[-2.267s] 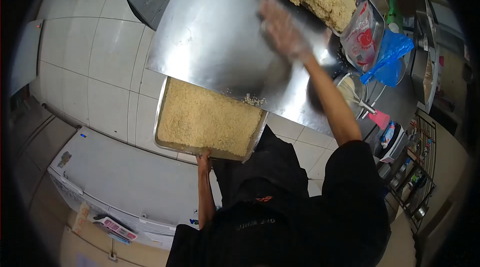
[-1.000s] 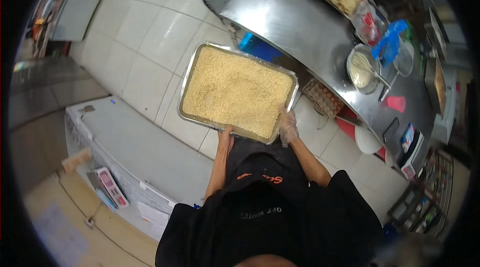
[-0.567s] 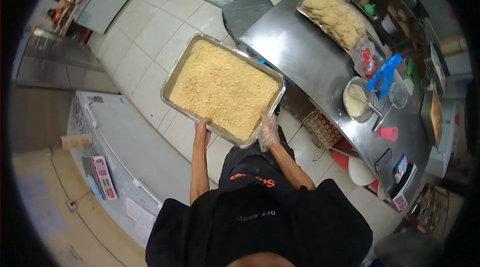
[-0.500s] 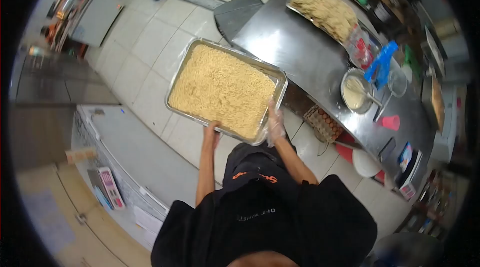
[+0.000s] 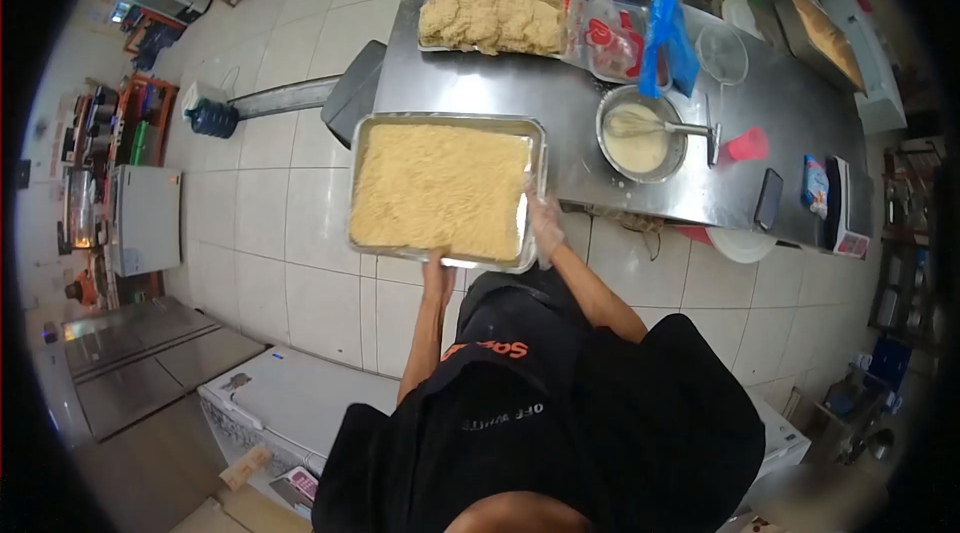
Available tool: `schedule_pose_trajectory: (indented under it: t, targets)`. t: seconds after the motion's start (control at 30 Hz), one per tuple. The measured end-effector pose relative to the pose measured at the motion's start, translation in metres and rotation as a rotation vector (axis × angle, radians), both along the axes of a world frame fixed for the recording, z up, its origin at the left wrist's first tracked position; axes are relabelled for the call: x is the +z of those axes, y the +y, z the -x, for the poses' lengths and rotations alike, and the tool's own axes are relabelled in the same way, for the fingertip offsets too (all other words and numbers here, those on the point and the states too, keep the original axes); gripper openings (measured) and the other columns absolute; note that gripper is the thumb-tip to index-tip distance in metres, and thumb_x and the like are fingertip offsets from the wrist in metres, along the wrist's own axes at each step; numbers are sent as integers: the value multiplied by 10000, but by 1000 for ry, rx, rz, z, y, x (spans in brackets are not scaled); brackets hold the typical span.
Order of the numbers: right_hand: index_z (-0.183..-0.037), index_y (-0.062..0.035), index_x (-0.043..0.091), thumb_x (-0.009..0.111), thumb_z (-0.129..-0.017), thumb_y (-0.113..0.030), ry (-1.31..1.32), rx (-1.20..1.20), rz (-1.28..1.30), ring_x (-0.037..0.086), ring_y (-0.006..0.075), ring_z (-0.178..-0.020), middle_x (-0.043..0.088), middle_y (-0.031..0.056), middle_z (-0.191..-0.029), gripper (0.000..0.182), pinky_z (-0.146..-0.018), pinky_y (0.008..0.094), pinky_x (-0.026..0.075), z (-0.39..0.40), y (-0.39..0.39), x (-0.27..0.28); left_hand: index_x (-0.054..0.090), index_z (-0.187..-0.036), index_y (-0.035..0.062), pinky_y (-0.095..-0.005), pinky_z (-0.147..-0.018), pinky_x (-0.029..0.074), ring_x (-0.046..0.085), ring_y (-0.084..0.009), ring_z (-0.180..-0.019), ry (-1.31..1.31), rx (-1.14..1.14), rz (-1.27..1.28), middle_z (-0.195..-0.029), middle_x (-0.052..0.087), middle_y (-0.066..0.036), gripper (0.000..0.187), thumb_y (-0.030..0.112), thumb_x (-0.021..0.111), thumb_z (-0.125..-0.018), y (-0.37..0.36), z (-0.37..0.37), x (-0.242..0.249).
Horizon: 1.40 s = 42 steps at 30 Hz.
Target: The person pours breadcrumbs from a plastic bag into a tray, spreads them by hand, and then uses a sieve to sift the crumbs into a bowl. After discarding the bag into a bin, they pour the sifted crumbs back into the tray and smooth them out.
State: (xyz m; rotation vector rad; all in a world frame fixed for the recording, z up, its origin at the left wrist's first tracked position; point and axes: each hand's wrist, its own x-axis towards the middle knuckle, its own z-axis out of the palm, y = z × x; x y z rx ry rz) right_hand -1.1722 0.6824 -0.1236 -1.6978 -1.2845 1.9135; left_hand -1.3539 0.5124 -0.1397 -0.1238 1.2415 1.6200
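Two hands hold one metal tray (image 5: 450,119) just off the worktop (image 5: 570,158), overlapping its near-left corner in view. The left hand (image 5: 438,276) grips the tray's near edge; its fingers are mostly hidden beneath, so whether they are spread cannot be told. The right hand (image 5: 546,230), in a blurred clear glove, pinches the right rim near the near-right corner, its underside fingers hidden. Pale crumbs (image 5: 440,188) cover the tray bottom except a right-hand strip. At the worktop's far-left corner, one coated mound (image 5: 495,13) has pieces too merged to count. One bowl (image 5: 602,138) holds one whisk (image 5: 640,121); its tip is sunk from sight.
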Motion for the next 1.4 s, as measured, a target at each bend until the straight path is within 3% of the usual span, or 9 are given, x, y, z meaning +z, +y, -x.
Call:
schedule_pose_trajectory:
  t: [0.13,0.37,0.57,0.7,0.87,1.03,1.13,1.27,1.4]
  targets:
    - [-1235,-22,512,483,-809,-666,5,-172,-112,487,313,-1121,512,210,-1218,772,-950,391,379,-2,52,-71,543,-985,22,-342,-894,437,521,-169,-965,20,-221,20,-966,547,-66,276,233,640,-837,53,4,3]
    - [-1301,-36,449,415,-811,-701,-256,-130,-53,455,365,-1191,475,219,-1293,827,-983,408,362,-43,99,-21,514,-889,18,-374,-700,559,666,-284,-812,413,-482,228,-694,574,-82,348,352,443,-960,54,43,17]
    - [-1029,-15,590,480,-848,-584,-342,-117,-444,565,361,-934,594,249,-937,608,-808,419,416,-59,101,-17,499,-947,41,-289,-570,501,586,-181,-777,1030,-153,347,-792,546,-73,291,321,421,-967,92,136,-10]
    - [-892,-6,576,483,-824,-611,-455,99,-333,571,396,-820,589,242,-821,616,-717,458,430,-67,75,15,513,-926,25,-313,-653,459,541,-173,-748,1208,-455,266,-795,566,-78,298,317,462,-953,144,159,-8]
    - [-934,-9,558,507,-813,-594,-727,180,-328,580,433,-819,607,257,-811,600,-719,490,459,-58,1,27,481,-792,25,-264,-587,391,402,-103,-637,1178,-657,179,-672,461,0,307,284,489,-957,150,171,-15]
    - [-755,-14,595,491,-846,-216,-992,196,-520,596,368,-808,626,181,-816,245,-723,451,476,-44,-18,18,473,-777,42,-215,-516,335,381,-43,-607,878,-704,3,-659,444,39,272,246,515,-952,138,185,-20]
    - [-758,-28,597,514,-805,-165,-944,143,-746,589,351,-793,617,171,-802,167,-728,430,478,-66,-29,-15,475,-797,57,-201,-525,341,373,-36,-609,814,-779,-33,-679,413,50,262,248,461,-976,130,188,-21]
    - [-769,-47,552,490,-887,-215,-211,-635,-18,554,127,-648,578,46,-723,214,-585,299,477,-86,-21,-13,507,-807,28,-223,-517,326,371,-48,-598,979,-725,-74,-659,413,41,304,271,446,-978,129,187,-18]
    - [-812,-46,586,490,-925,-319,-215,-444,-295,583,137,-659,606,62,-756,310,-548,271,479,-82,-58,-118,516,-806,33,-226,-501,326,366,-51,-573,852,-728,-64,-632,399,40,311,283,443,-976,130,190,-18]
